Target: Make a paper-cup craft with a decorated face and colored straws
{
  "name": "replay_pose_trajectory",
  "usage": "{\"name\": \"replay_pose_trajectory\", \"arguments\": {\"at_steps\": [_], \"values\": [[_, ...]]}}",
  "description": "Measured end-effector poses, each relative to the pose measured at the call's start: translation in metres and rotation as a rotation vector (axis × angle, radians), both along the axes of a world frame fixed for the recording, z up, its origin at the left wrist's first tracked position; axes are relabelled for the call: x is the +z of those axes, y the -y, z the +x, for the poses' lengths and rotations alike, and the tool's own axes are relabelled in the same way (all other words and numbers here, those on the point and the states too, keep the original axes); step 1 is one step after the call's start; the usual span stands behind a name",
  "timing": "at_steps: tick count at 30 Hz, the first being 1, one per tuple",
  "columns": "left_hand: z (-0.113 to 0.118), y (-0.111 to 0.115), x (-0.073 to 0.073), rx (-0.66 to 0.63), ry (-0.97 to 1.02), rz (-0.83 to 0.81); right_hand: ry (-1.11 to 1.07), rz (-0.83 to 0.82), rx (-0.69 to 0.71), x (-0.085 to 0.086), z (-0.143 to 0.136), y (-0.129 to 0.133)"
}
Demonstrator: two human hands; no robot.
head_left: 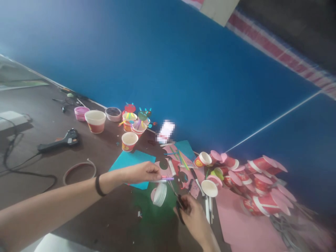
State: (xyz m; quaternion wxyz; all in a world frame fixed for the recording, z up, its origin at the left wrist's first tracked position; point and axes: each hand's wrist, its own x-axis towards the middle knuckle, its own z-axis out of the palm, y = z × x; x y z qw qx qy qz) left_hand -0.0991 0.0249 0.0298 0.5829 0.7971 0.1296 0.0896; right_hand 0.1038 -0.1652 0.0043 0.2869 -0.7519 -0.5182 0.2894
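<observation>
This place can be seen as a craft work corner: on the dark table (105, 217), beside the blue wall (168, 77), paper cups (129, 141), coloured paper (236, 213) and a glue gun (60, 140) are spread.

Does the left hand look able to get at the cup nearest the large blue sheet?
Probably, yes: only the flat blue sheet lies between left hand and cup, though the hand holds thin strips.

Big blue wall (157, 63) behind a dark brown tabletop (86, 220), with soft light at the upper left.
</observation>
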Motion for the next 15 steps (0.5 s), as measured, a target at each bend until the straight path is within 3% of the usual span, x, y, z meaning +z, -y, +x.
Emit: {"name": "replay_pose_trajectory", "arguments": {"at_steps": [5,11,15], "values": [[-0.003,-0.003,0.002,-0.003,0.012,-0.036,-0.192,-0.009,0.003,-0.012,0.000,-0.001],[-0.007,-0.005,0.005,0.008,0.017,-0.057,0.040,0.015,-0.065,-0.007,-0.008,0.001],[-0.005,-0.003,0.008,0.013,-0.006,0.002,0.015,0.064,-0.054,0.000,-0.016,0.000]]}}
